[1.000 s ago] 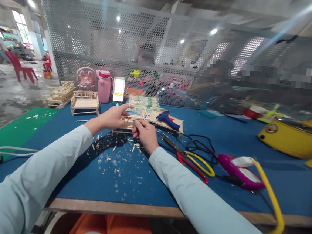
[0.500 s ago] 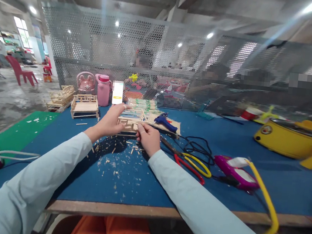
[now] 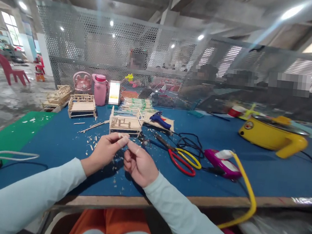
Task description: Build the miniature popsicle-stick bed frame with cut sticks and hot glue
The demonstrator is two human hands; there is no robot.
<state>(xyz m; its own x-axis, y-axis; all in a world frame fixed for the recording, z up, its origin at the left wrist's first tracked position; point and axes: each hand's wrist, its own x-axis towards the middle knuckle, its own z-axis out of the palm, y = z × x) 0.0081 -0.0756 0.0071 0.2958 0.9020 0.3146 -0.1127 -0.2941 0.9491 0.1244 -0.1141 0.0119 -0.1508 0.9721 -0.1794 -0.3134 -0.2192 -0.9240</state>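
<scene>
My left hand and my right hand meet above the blue table in front of me. Thumb and forefinger of each are pinched, tips touching. Whatever sits between the fingertips is too small to make out. Just beyond them stands a small wooden stick model, shaped like a bench or bed with railings; neither hand holds it. To its right a blue glue gun lies on a light wooden piece. Large scissors with one red and one yellow handle lie right of my right hand.
Similar stick models stand at the left, near a pink bottle and a lit phone. Bundled sticks lie behind. Wood scraps are scattered around. A purple power strip and yellow electric pot are at right.
Both hands have left the stick model and drawn back toward me, coming together at the fingertips. My left hand has gone from spread to pinched. The camera view has shifted slightly.
</scene>
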